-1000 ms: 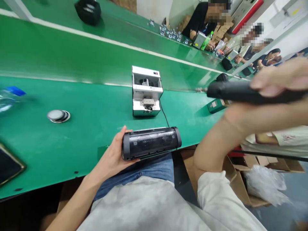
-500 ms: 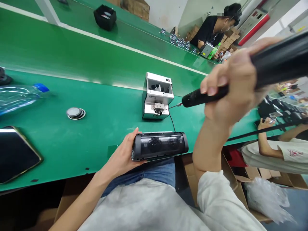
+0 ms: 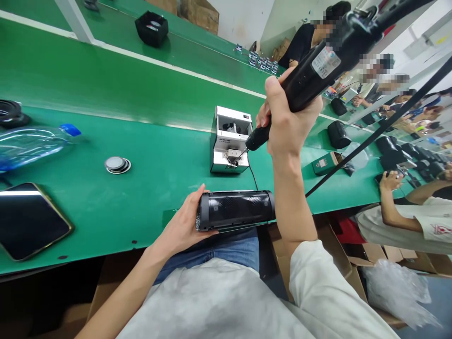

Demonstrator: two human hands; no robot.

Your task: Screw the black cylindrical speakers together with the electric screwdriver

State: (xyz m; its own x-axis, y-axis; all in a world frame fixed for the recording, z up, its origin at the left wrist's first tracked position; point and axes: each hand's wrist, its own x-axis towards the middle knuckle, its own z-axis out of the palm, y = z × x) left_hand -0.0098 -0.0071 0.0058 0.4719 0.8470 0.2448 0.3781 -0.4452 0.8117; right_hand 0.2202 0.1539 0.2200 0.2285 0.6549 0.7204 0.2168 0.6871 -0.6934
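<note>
Head cam: A glossy black plastic bar-shaped unit, w/ matte dark-grey end caps, two perforated patches and a small grey square nr each end, lies lengthwise L to R at the near edge of a green-topped bench, above the wearer's blue jeans. The left hand clasps its L end, thumb at the far edge. The right hand is closed round a black cylindrical power driver w/ a pale label, bit angled down to a white-and-dark boxy machine; can't tell if it touches. Bare green surface runs L from machine to silver-grey round discs; a thin black cable crosses the gap btwn machine and unit. R forearm is just beside the unit's R end in view.
</note>
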